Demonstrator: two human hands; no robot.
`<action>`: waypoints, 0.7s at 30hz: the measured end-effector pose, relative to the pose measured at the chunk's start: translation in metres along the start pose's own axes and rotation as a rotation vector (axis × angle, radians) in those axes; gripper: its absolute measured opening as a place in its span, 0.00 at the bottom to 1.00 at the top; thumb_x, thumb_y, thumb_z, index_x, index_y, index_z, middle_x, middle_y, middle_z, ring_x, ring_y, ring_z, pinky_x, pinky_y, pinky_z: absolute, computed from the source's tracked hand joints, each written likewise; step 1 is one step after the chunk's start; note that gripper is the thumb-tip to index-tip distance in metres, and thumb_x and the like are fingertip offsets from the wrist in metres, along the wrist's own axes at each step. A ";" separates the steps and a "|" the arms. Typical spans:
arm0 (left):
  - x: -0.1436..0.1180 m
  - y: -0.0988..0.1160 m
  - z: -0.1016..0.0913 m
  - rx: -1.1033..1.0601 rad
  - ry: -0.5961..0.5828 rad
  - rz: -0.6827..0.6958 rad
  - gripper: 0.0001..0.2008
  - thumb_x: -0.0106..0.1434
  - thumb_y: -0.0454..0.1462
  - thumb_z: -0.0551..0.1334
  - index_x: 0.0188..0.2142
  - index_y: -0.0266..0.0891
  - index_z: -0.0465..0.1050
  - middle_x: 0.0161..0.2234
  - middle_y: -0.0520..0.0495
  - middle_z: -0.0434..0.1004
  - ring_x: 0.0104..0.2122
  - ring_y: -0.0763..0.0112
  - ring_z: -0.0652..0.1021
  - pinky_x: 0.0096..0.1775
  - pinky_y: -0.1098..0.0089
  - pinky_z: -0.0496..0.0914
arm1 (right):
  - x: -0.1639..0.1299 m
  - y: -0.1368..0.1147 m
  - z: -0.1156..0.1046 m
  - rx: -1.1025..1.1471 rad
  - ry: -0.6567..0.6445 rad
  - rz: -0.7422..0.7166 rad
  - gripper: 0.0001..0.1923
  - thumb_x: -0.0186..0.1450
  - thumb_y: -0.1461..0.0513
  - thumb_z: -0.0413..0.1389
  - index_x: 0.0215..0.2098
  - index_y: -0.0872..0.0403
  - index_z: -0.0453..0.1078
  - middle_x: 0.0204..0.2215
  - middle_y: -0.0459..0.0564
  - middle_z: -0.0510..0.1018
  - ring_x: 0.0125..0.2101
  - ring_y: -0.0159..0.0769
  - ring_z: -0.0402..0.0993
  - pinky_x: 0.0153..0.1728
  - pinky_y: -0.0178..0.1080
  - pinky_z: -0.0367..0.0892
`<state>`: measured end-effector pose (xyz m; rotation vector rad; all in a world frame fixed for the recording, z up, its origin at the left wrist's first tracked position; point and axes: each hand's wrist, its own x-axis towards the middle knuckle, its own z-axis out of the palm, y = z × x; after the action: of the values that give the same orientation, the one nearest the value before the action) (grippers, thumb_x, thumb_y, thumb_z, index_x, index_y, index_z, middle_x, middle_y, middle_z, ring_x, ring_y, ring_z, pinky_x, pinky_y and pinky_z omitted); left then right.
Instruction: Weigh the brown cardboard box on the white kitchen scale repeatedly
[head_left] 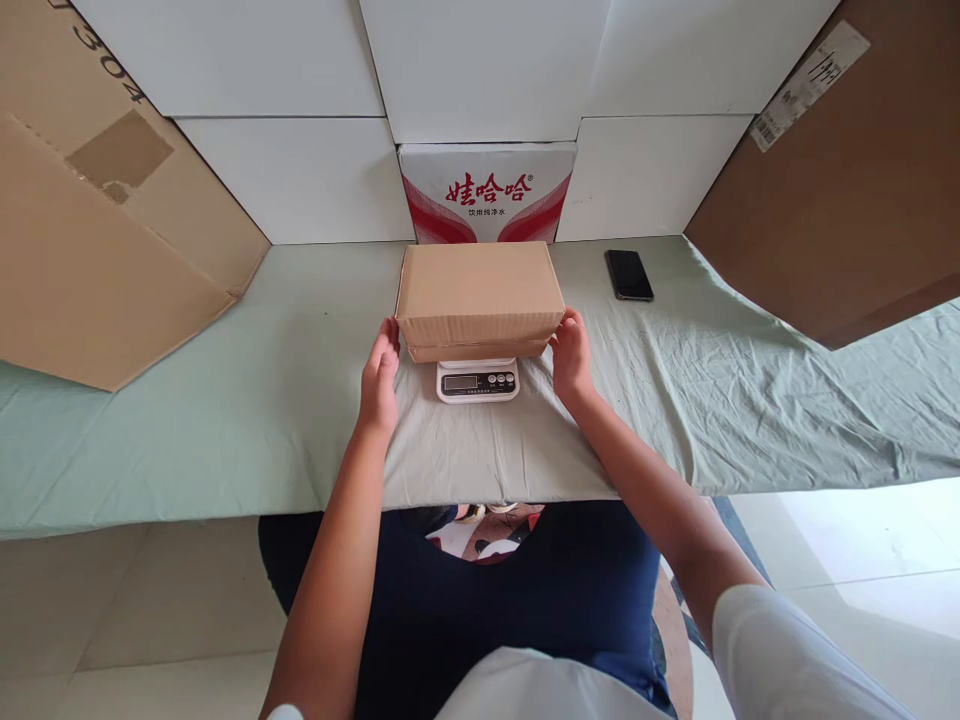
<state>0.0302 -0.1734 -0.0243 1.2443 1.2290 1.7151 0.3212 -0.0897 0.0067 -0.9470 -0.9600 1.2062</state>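
Note:
A closed brown cardboard box (pixel 480 285) sits in front of me, its lower edge over a small white kitchen scale (pixel 478 394). The scale's display and buttons show at the front; its platform is hidden under the box. My left hand (pixel 381 378) holds the box at its left front corner, with the fingers along that side. At the opposite corner, my right hand (pixel 572 352) grips the right side, fingers curled around the edge. Whether the box's full weight rests on the scale I cannot tell.
A pale green cloth (pixel 330 420) covers the table. To the right lies a black phone (pixel 629 275). Behind the box stands a white and red carton (pixel 487 195) against white panels (pixel 285 175). Large cardboard sheets flank both sides, left (pixel 112 250) and right (pixel 840 200).

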 end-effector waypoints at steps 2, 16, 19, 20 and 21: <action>-0.001 0.001 0.000 0.005 0.003 -0.005 0.52 0.68 0.73 0.61 0.80 0.47 0.66 0.82 0.37 0.59 0.83 0.45 0.58 0.82 0.49 0.54 | 0.000 -0.001 0.000 0.011 0.001 0.002 0.20 0.63 0.43 0.58 0.44 0.44 0.70 0.50 0.48 0.80 0.53 0.43 0.77 0.56 0.47 0.73; -0.001 0.002 0.003 0.005 -0.021 0.007 0.55 0.67 0.73 0.63 0.80 0.43 0.66 0.82 0.34 0.59 0.82 0.43 0.59 0.81 0.49 0.57 | -0.001 -0.001 0.001 0.026 -0.011 -0.024 0.23 0.62 0.41 0.58 0.47 0.44 0.70 0.53 0.50 0.79 0.55 0.44 0.76 0.57 0.47 0.72; -0.002 0.003 0.002 0.026 -0.036 0.008 0.53 0.68 0.73 0.61 0.80 0.46 0.66 0.82 0.37 0.59 0.82 0.45 0.59 0.82 0.50 0.56 | -0.001 -0.001 0.001 0.019 -0.016 -0.033 0.24 0.62 0.40 0.58 0.48 0.44 0.70 0.52 0.49 0.79 0.55 0.45 0.76 0.56 0.47 0.72; -0.003 0.003 0.002 0.038 -0.045 0.007 0.52 0.68 0.73 0.61 0.80 0.47 0.66 0.82 0.38 0.58 0.82 0.46 0.59 0.82 0.50 0.56 | -0.001 0.000 0.001 0.018 -0.014 -0.036 0.25 0.62 0.39 0.58 0.48 0.44 0.70 0.52 0.49 0.79 0.56 0.45 0.76 0.56 0.47 0.72; -0.003 0.004 0.002 0.050 -0.053 0.008 0.51 0.69 0.73 0.60 0.80 0.47 0.66 0.82 0.39 0.58 0.83 0.46 0.58 0.82 0.51 0.56 | -0.001 0.000 0.002 0.021 -0.008 -0.038 0.25 0.62 0.39 0.58 0.48 0.43 0.70 0.51 0.49 0.80 0.56 0.46 0.76 0.55 0.47 0.72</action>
<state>0.0327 -0.1767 -0.0214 1.3173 1.2439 1.6559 0.3196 -0.0902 0.0069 -0.9045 -0.9663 1.1865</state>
